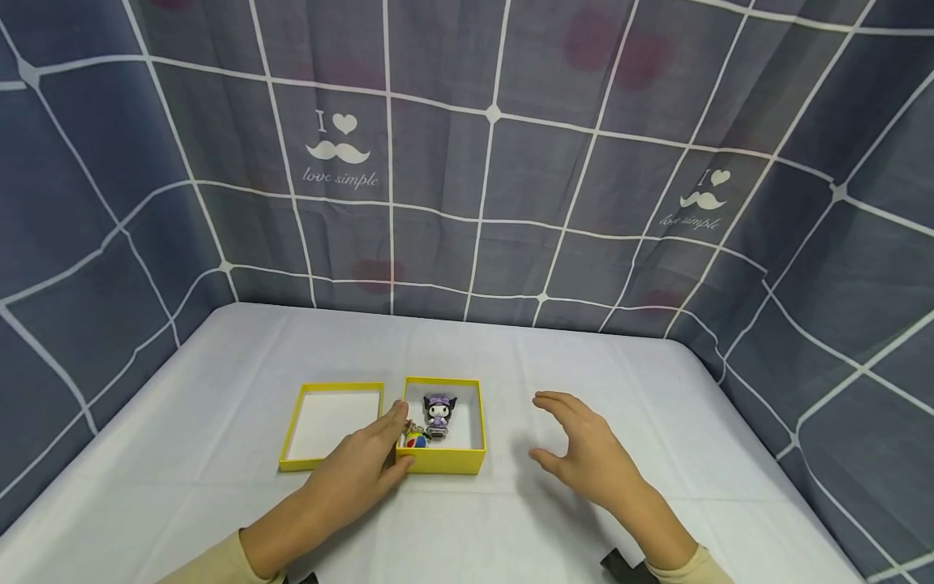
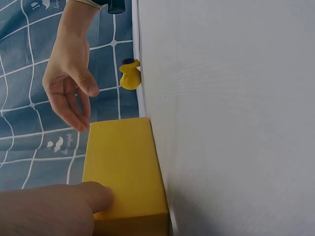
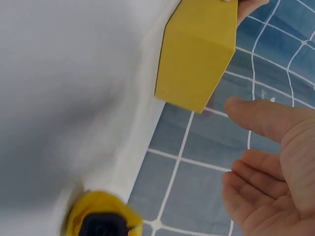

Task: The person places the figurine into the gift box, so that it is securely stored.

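A yellow open box stands on the white table. Inside it lie a black, white and purple figurine and a small multicoloured charm with metal links. My left hand rests against the box's left side with extended fingers, its thumb pressing the front wall. To the right of the box, my right hand hovers above the table with thumb and fingers spread apart, holding nothing. A yellow toy with a black part sits on the table near the right hand, out of sight in the head view.
A shallow yellow-rimmed lid with a white inside lies left of the box, partly behind my left hand. Dark grey curtains with white grid lines enclose the table at the back and sides.
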Available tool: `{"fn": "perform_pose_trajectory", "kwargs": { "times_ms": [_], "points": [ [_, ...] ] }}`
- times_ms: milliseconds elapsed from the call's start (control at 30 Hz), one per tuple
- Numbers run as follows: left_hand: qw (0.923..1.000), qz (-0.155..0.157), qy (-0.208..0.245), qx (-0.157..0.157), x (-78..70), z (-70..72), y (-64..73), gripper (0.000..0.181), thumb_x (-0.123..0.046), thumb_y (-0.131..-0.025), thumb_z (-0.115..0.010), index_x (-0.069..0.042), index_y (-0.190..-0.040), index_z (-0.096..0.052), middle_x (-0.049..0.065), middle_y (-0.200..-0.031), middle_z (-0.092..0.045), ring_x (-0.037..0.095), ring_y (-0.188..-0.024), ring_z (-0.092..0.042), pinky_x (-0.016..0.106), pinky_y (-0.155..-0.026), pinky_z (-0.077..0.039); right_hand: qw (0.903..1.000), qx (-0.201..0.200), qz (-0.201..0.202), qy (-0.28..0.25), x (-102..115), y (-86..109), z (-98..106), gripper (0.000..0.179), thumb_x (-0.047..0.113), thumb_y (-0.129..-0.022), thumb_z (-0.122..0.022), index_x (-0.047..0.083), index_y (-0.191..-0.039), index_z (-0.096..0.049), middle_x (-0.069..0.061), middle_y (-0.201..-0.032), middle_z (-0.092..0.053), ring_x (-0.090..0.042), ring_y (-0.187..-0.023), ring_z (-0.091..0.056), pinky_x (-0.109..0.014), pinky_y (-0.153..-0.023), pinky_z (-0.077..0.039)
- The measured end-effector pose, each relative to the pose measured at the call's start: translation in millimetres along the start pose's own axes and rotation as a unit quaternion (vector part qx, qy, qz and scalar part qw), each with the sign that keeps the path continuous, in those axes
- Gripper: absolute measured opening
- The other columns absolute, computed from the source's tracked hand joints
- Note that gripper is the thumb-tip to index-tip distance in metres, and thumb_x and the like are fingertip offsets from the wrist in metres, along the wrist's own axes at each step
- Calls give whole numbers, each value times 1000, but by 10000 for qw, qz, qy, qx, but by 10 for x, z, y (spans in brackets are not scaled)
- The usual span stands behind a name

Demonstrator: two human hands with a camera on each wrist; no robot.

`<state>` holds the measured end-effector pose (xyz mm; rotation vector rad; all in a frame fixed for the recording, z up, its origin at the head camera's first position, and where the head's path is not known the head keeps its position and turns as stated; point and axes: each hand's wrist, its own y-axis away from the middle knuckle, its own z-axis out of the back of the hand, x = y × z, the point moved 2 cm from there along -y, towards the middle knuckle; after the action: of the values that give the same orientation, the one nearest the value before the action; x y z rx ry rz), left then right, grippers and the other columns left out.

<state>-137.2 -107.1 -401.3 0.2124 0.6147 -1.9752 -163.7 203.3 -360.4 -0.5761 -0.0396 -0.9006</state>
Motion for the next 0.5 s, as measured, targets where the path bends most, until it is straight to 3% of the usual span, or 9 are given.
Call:
{"fn": "perform_pose_trajectory", "kwargs": {
  "times_ms": [500],
  "points": [
    [9999, 64, -7, 102, 5, 2, 4, 69, -27, -90, -71, 7, -143, -42, 21, -147, -41, 28, -132, -44, 41, -102, -43, 9988, 140, -459, -6, -305, 286, 159, 69, 18, -69, -86, 10, -132, -57, 10, -135, -53, -15, -124, -52, -36, -97, -47]
  ]
}}
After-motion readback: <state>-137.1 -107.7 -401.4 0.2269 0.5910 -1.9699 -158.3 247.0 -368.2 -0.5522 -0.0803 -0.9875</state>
